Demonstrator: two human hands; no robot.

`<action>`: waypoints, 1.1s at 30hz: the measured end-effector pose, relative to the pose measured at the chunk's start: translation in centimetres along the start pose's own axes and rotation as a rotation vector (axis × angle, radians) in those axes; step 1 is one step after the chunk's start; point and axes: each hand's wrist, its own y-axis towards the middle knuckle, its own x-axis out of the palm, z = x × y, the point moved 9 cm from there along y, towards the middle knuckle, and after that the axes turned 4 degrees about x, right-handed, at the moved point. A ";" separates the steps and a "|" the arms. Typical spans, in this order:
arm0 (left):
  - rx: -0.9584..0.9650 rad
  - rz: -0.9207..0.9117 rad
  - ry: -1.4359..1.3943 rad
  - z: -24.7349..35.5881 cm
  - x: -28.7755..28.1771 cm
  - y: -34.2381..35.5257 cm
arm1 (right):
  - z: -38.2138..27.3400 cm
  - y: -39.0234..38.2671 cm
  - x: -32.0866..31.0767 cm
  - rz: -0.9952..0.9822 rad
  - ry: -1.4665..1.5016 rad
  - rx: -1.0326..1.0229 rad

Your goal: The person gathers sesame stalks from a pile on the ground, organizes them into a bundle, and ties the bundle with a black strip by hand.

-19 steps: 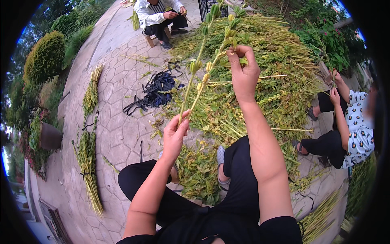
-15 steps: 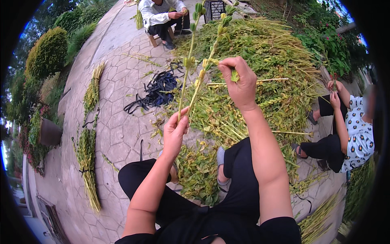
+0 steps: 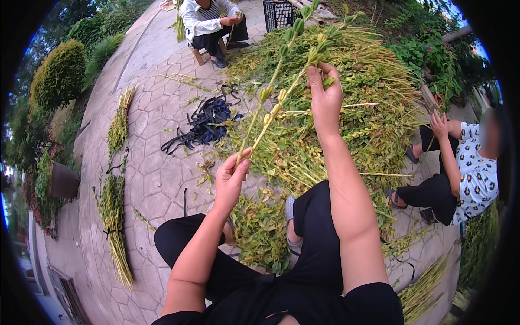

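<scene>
My left hand [image 3: 231,180] is closed around the lower ends of two upright plant stalks [image 3: 257,125], which carry green and yellowish pods. The stalks lean away from me toward the upper right. My right hand [image 3: 324,97] is up near the top of the right-hand stalk, fingers curled at a cluster of yellow-green pods [image 3: 313,54], with a small green leaf by the fingertips. Beneath the stalks, a broad heap of cut stems and leaves [image 3: 368,130] covers the ground, and more loose leaves [image 3: 262,233] lie between my feet.
Dark strips [image 3: 200,124] lie tangled on the paving [image 3: 162,189]. Tied bundles [image 3: 114,216] lie left, near a potted plant [image 3: 64,181]. A black crate [image 3: 278,16] stands at the back. A seated person [image 3: 208,30] is beyond; another [image 3: 460,168] sits right, with raised hands. Shrubs border both sides.
My right hand dipped toward the middle of the stalk, then moved back up toward its top pods. The stalks lean further right. The person on the right has shifted their hands.
</scene>
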 end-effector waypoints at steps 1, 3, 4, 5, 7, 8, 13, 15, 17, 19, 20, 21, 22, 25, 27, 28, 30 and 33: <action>-0.005 0.003 -0.007 0.0 -0.1 -0.1 | 0.3 -0.1 -0.3 -0.002 -0.040 0.046; -0.015 0.013 -0.022 0.0 -0.3 0.0 | -0.2 -0.2 -0.6 -0.004 -0.042 -0.044; -0.017 0.019 -0.037 0.0 -0.4 0.0 | -0.5 -0.3 -0.7 -0.009 -0.045 -0.093; -0.019 0.027 -0.051 0.1 -0.5 0.1 | -0.6 -0.4 -0.8 -0.019 -0.059 -0.104; -0.023 0.055 -0.071 0.1 -0.8 0.4 | -1.6 -1.1 0.4 -0.159 -0.071 -0.193; -0.022 0.056 -0.084 0.2 -0.8 0.4 | -2.3 -1.8 1.0 -0.232 -0.075 -0.237; -0.037 0.070 -0.141 0.8 -1.0 0.8 | -2.3 -8.8 7.2 -1.082 -0.229 -0.217; -0.050 0.070 -0.167 0.7 -0.9 0.8 | -1.1 -12.1 8.1 -1.318 -0.248 -0.336; -0.068 0.070 -0.184 0.5 -1.1 0.8 | 0.7 -10.1 8.4 -1.163 -0.380 -0.084; -0.067 0.068 -0.180 0.7 -1.0 0.7 | 1.6 -7.6 7.9 -0.907 -0.223 0.196; -0.065 0.064 -0.180 0.8 -0.8 0.6 | 1.4 -6.7 7.8 -0.825 -0.173 0.189; -0.083 0.056 -0.167 0.5 -0.7 0.4 | 1.3 -6.0 7.5 -0.744 -0.124 0.182; -0.086 0.042 -0.157 0.4 -0.5 0.4 | 1.0 -4.8 7.1 -0.657 -0.076 0.159; -0.085 0.043 -0.138 0.3 -0.4 0.1 | 0.4 -4.8 6.8 -0.630 -0.116 0.049; -0.083 0.055 -0.135 0.2 -0.7 0.3 | -0.7 -5.2 6.9 -0.620 -0.214 -0.061; -0.080 0.058 -0.138 0.2 -0.8 0.3 | -2.1 -5.6 6.9 -0.621 -0.262 -0.188; -0.080 0.055 -0.131 0.0 -1.0 0.1 | -3.1 -6.6 7.1 -0.680 -0.266 -0.274; -0.066 0.031 -0.116 0.0 -0.9 -0.3 | -4.5 -7.1 6.6 -0.711 -0.288 -0.369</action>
